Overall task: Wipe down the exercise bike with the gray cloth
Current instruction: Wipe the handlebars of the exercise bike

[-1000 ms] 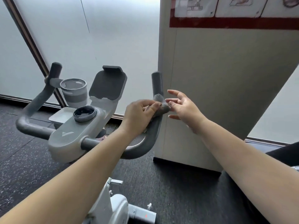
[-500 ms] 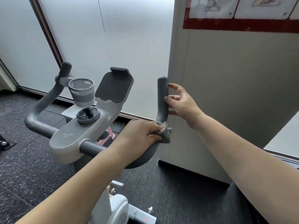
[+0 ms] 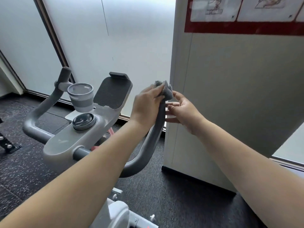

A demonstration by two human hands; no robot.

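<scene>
The exercise bike's gray handlebar [image 3: 148, 150] curves up at the right to an upright grip. My left hand [image 3: 148, 104] clutches the gray cloth [image 3: 167, 91] and presses it over the top end of that grip, hiding the tip. My right hand [image 3: 184, 111] is just right of the grip, fingers spread and touching its side below the cloth. The light gray console [image 3: 74, 139] carries a round dial [image 3: 83, 121], a dark tablet holder [image 3: 113, 91] and a gray cup holder [image 3: 81, 97]. The left grip [image 3: 64, 76] stands bare.
A white pillar [image 3: 230, 96] with a red-bordered poster [image 3: 246, 27] stands close behind the right grip. Frosted glass panels [image 3: 115, 38] line the back. The floor is dark speckled rubber [image 3: 19, 170]. A black metal foot [image 3: 6, 145] shows at the left edge.
My left hand has slid the cloth up the right grip from its lower bend to the top end. My right hand has let go of the upper grip and dropped slightly lower, fingers open.
</scene>
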